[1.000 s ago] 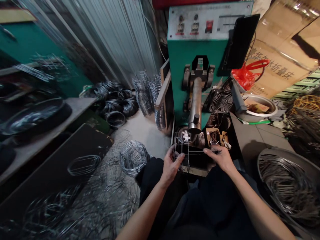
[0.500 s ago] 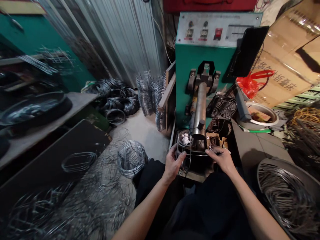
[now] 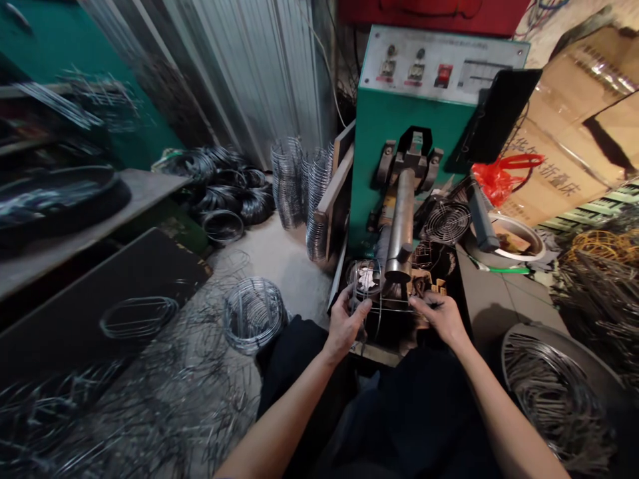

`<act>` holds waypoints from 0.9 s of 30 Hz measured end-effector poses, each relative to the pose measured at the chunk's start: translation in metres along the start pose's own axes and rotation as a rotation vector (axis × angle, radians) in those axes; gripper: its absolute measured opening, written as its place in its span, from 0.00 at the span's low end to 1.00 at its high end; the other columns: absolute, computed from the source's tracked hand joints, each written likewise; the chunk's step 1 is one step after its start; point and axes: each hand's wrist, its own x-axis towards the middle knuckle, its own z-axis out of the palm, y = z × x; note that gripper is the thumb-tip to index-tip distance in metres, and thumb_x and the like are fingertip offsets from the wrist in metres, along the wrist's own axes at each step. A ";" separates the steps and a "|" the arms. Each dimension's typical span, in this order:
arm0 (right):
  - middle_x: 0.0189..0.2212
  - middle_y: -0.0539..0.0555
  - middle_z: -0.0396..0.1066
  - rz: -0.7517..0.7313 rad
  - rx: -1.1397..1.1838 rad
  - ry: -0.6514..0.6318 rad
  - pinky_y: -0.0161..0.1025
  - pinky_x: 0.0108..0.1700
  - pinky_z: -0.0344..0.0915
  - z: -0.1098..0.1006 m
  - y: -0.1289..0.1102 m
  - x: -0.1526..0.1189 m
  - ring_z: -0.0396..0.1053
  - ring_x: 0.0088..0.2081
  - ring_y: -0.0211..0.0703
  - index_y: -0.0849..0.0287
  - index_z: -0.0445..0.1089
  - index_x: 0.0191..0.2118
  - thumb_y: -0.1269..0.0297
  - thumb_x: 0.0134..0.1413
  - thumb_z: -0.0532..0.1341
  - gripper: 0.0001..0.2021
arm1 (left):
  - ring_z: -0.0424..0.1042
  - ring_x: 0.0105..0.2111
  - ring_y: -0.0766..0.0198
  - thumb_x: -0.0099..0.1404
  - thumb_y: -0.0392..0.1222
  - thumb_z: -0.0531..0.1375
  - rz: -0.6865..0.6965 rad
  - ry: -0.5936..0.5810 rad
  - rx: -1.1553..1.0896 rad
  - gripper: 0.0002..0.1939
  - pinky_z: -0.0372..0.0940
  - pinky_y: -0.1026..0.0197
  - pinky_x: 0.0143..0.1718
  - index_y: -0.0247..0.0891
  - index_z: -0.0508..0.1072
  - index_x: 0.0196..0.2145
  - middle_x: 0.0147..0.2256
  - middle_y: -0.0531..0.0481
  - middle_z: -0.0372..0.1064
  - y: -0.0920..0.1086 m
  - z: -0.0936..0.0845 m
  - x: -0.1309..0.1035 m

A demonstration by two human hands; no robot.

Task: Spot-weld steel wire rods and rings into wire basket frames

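Observation:
Close in front of the green machine (image 3: 379,120), both hands are raised over its dark lower tray. My left hand (image 3: 345,326) is closed, thumb against fingers, around a bent wire frame (image 3: 380,314). Curved wires of this frame stand up above the fingers and hang below them. A thin straight wire runs from it across to my right hand (image 3: 442,320), whose thumb and fingers pinch the other end. Just above the wire, the blunt end of the machine's metal cylinder (image 3: 400,233) points toward me, not visibly touching the frame.
A stack of wire rings (image 3: 253,316) stands on the floor at left, among scattered wire scraps. Taller wire ring stacks (image 3: 288,189) stand behind it. At right are a basin of metal strips (image 3: 554,392), a white bowl (image 3: 514,256) and a black screen (image 3: 502,116).
The view has shifted slightly, so the surroundings sit a little differently in the picture. Both hands keep their hold on the wire frame in nearly the same place.

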 end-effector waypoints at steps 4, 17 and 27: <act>0.19 0.46 0.44 0.014 -0.013 -0.010 0.37 0.26 0.43 -0.001 0.001 0.002 0.44 0.24 0.36 0.55 0.47 0.18 0.34 0.48 0.65 0.34 | 0.57 0.14 0.75 0.58 0.56 0.69 0.003 -0.006 -0.008 0.37 0.62 0.69 0.13 0.36 0.66 0.59 0.25 0.60 0.60 0.001 0.002 0.002; 0.19 0.46 0.43 0.032 -0.024 -0.024 0.38 0.26 0.43 -0.005 -0.001 0.009 0.44 0.23 0.36 0.55 0.47 0.17 0.33 0.47 0.64 0.34 | 0.57 0.14 0.75 0.58 0.55 0.70 0.012 0.002 -0.033 0.36 0.64 0.67 0.12 0.37 0.66 0.58 0.26 0.61 0.60 -0.005 0.006 0.011; 0.18 0.46 0.48 -0.003 -0.030 0.025 0.38 0.28 0.47 -0.002 0.003 0.007 0.48 0.24 0.37 0.56 0.53 0.17 0.40 0.53 0.65 0.30 | 0.63 0.19 0.73 0.54 0.54 0.72 -0.014 0.052 -0.014 0.34 0.61 0.71 0.16 0.36 0.71 0.54 0.29 0.56 0.68 0.003 0.009 0.012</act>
